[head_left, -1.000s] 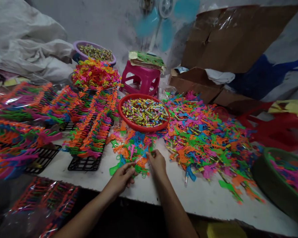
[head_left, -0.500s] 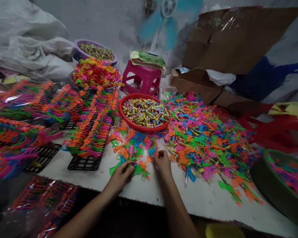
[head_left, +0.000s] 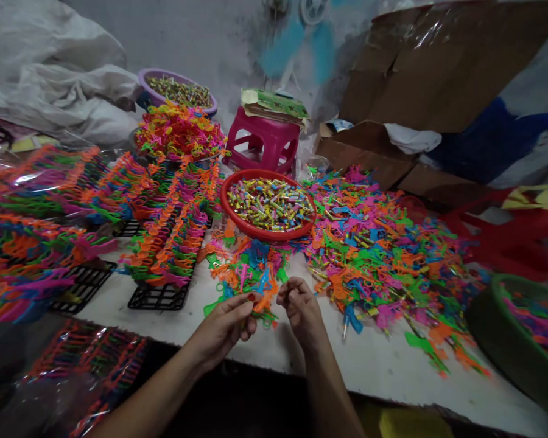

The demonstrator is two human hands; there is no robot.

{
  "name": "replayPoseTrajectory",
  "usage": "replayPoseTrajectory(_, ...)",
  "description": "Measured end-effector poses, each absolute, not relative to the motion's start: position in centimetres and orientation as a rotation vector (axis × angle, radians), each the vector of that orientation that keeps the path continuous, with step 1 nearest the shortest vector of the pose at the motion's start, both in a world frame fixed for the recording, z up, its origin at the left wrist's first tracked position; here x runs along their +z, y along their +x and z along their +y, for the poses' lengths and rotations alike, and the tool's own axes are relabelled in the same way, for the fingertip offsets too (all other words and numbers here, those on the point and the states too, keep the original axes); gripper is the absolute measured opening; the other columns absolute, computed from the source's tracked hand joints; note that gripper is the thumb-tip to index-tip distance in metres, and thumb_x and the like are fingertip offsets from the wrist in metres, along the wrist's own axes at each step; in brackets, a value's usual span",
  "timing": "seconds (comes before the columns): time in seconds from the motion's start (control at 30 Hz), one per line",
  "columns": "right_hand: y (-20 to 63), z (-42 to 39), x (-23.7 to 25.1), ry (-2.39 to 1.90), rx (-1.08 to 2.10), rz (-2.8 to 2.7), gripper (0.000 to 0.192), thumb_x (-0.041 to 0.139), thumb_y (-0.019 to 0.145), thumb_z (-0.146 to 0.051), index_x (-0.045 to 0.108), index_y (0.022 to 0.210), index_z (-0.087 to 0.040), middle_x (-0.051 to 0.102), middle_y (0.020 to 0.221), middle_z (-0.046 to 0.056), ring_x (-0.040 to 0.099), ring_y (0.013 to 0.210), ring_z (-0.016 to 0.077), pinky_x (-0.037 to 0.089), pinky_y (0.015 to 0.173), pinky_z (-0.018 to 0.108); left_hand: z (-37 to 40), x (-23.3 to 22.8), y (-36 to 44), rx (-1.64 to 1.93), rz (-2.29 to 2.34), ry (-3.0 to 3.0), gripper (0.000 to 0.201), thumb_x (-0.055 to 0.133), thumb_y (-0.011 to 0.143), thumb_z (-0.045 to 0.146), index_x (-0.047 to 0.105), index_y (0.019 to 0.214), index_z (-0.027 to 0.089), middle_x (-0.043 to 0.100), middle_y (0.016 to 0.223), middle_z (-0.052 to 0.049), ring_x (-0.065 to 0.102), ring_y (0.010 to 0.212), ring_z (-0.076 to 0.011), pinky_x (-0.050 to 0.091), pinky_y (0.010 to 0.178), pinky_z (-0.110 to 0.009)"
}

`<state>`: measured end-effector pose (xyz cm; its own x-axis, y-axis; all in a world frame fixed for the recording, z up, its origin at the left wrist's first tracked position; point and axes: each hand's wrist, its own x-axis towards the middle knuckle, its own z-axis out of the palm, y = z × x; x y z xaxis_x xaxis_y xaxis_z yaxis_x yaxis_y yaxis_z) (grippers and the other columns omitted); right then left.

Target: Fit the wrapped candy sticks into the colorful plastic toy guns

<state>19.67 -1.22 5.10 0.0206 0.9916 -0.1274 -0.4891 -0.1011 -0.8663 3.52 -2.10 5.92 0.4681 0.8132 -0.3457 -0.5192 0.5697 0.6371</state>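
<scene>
My left hand (head_left: pixel 226 326) is raised a little above the white table (head_left: pixel 374 359), its fingers pinched on an orange plastic toy piece (head_left: pixel 261 302). My right hand (head_left: pixel 301 307) is beside it with the fingers curled; something small may be between the fingertips, too small to tell. Just beyond both hands lies a small heap of coloured plastic pieces (head_left: pixel 244 271). Behind that stands a red bowl (head_left: pixel 237 216) full of small wrapped candies. A large pile of coloured pieces (head_left: pixel 379 252) spreads to the right.
Black wire racks (head_left: pixel 158 298) loaded with rows of coloured pieces fill the left. A green basin (head_left: pixel 506 328) sits at the right edge. At the back are a pink stool (head_left: pixel 260 143), a purple bowl (head_left: pixel 176 91), cardboard boxes (head_left: pixel 420 79) and a spinning fan.
Both hands lifted off the small heap and drew back toward me; the left hand came up holding an orange piece. The view shifted slightly downward.
</scene>
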Motion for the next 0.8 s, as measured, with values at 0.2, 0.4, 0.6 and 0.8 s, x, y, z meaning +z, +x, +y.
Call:
replayPoseTrajectory(0.2,18.2,-1.1,5.3,-0.852,1.702,-0.641,0.044,0.074,0.052,-0.045,0.060,0.084,-0.020,0.062,0.086,0.005,0.058,0.078,0.0184,0.046,0.067,0.030,-2.6,6.0,3.5,0.707,0.557,0.349,0.023,0.062,0.073,0.029,0.060,0.091,0.014,0.060,0.074,-0.004,0.052,0.047,-0.0054,0.032,0.040,-0.014)
replayPoseTrajectory(0.4,18.6,-1.2,5.8,-1.124,1.259,-0.688,0.024,0.068,0.061,-0.038,0.055,0.067,-0.018,0.053,0.058,-0.003,0.048,0.052,0.0109,0.040,0.052,0.023,-2.0,5.7,3.3,0.843,0.818,0.682,0.037,0.065,0.070,0.031,0.057,0.102,0.014,0.062,0.072,-0.002,0.054,0.055,-0.0085,0.037,0.047,-0.018)
replayPoseTrajectory(0.6,18.2,-2.2,6.8,-1.319,1.156,-1.119,0.021,0.061,0.066,-0.035,0.053,0.063,-0.016,0.050,0.056,-0.003,0.043,0.051,0.0095,0.037,0.049,0.022,-2.0,5.5,3.5,0.820,0.876,0.832,0.036,0.059,0.070,0.043,0.059,0.090,0.013,0.060,0.068,-0.001,0.049,0.045,-0.0072,0.030,0.039,-0.018)
replayPoseTrajectory(0.8,18.1,-2.0,6.7,-1.335,1.118,-1.212,0.020,0.058,0.068,-0.034,0.050,0.062,-0.017,0.045,0.054,-0.004,0.039,0.049,0.0085,0.034,0.047,0.021,-2.1,5.3,3.4,0.722,0.807,0.882,0.040,0.042,0.080,0.048,0.054,0.063,0.013,0.045,0.037,0.004,0.031,0.031,-0.0039,0.020,0.035,-0.017)
